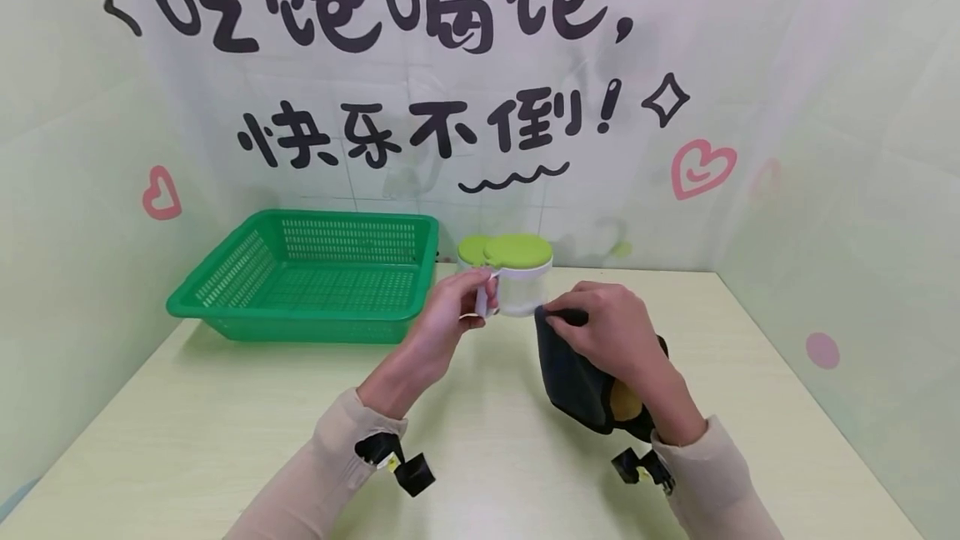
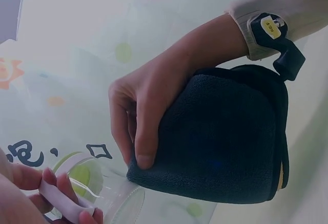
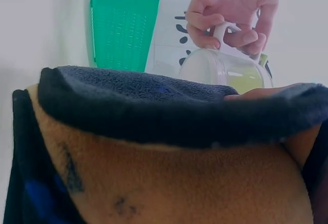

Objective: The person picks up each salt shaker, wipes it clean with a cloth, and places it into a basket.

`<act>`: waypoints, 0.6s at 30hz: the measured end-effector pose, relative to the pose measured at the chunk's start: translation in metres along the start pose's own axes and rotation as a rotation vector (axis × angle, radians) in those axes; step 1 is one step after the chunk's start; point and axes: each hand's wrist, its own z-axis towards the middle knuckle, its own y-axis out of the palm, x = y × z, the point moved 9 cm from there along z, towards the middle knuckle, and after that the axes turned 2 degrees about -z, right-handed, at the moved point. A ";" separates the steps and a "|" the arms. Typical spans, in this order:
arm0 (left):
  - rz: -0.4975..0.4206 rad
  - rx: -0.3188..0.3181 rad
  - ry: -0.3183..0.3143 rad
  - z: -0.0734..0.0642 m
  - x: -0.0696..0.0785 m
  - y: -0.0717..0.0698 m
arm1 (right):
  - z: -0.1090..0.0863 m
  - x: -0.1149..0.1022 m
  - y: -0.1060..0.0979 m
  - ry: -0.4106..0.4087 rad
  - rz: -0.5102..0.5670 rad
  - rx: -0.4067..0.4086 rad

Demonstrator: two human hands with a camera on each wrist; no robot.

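Observation:
In the head view my left hand (image 1: 442, 311) grips the white handle of a clear jar (image 1: 525, 290) with a green lid, held tilted above the table. My right hand (image 1: 611, 327) pinches a folded dark grey cloth (image 1: 566, 377) by its upper corner. That corner is right at the jar's lower edge. The left wrist view shows the thumb pressed on the cloth (image 2: 220, 137) beside the glass jar (image 2: 115, 198). Seen from the right wrist, the cloth's brown underside (image 3: 179, 178) and black hemmed edge hang down in front of the camera.
A green plastic basket (image 1: 307, 329) with perforated walls stands at the back left of the pale table (image 1: 495, 457). Just behind the held jar, a second green lid (image 1: 472, 250) shows. A printed curtain (image 1: 420, 182) hangs along the back.

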 end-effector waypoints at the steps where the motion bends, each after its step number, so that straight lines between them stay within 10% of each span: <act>1: 0.001 -0.004 0.000 0.000 0.000 0.000 | 0.000 0.001 0.000 0.008 0.001 -0.006; 18: 0.077 -0.026 0.010 0.000 -0.002 0.004 | -0.001 0.000 -0.026 -0.009 0.035 0.193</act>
